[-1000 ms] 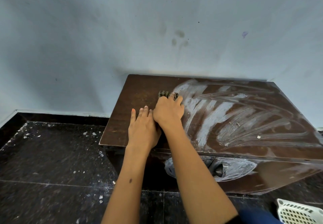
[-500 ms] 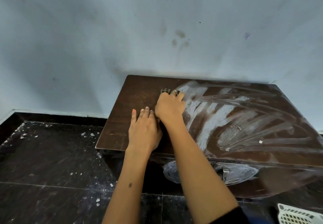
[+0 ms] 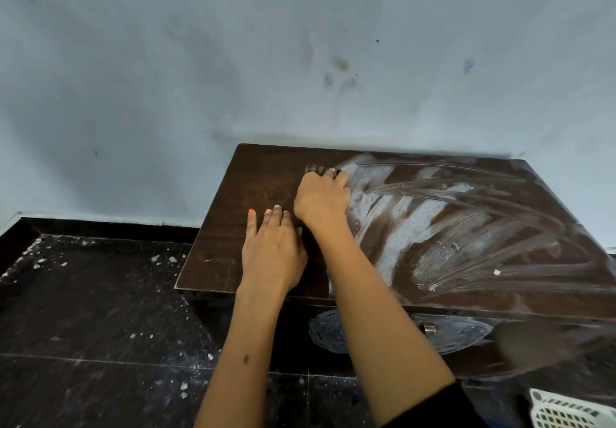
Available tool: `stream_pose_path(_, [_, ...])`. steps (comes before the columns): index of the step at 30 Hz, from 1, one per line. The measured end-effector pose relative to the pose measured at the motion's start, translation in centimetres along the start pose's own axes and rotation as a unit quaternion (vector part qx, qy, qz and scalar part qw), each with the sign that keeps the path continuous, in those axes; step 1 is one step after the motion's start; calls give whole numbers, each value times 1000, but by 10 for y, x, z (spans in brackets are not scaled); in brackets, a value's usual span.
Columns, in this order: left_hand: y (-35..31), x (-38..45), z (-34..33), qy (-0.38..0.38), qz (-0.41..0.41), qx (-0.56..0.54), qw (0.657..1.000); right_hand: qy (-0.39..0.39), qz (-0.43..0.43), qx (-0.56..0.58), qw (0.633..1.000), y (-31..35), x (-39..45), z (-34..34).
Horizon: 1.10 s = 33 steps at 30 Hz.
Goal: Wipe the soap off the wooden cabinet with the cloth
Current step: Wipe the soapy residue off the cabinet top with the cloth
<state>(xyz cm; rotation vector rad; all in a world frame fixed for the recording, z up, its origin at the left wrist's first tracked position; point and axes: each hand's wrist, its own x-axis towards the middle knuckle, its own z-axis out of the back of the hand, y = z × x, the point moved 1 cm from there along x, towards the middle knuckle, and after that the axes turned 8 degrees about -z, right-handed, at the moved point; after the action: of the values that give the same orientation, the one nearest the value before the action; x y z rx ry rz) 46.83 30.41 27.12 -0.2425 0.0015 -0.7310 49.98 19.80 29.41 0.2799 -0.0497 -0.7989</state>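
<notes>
A pale blue painted wall (image 3: 166,77) rises behind a dark brown wooden cabinet (image 3: 266,174), whose flat top is streaked on its right part with sweeping white arcs of soap (image 3: 413,220), while its left part shows bare wood. In front of the cabinet and to its left lies a black speckled tiled floor (image 3: 83,311) littered with white flecks. A second white soap smear (image 3: 326,331) marks the cabinet's front face, below the top's near edge. The person's right arm reaches forward across the cabinet top, and the right hand (image 3: 321,199) is curled knuckles-up around a small dark bunched cloth (image 3: 316,170), which peeps out beyond the fingers at the left edge of the soap. The left hand (image 3: 271,254) lies flat, palm down, on the bare wood just beside the right wrist, fingers straight and held together. At the cabinet's lower right corner stands a white plastic lattice basket (image 3: 566,412).
</notes>
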Motion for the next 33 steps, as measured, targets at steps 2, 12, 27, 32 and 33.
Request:
stream_pose_path(2, [-1,1,-1,5,-2,1,1000,-7,11,1,1000,-3,-5,-5])
stream_pose_path(12, [-4,-1,-1,-5,-4,7,1000,-44,12,-19,999,3,40,1])
stream_pose_path(27, [-4,-1,0,-2,-2,2,1000,-64,-5,-9,998,-4,54,8])
stream_pose_path(32, [-5,0,0,-7,3,2,1000,-66,-31,-13,997,3,50,2])
stream_pose_path(33, [-6,0,0,-8,4,0,1000,-64,-34,-13,997,4,48,-2])
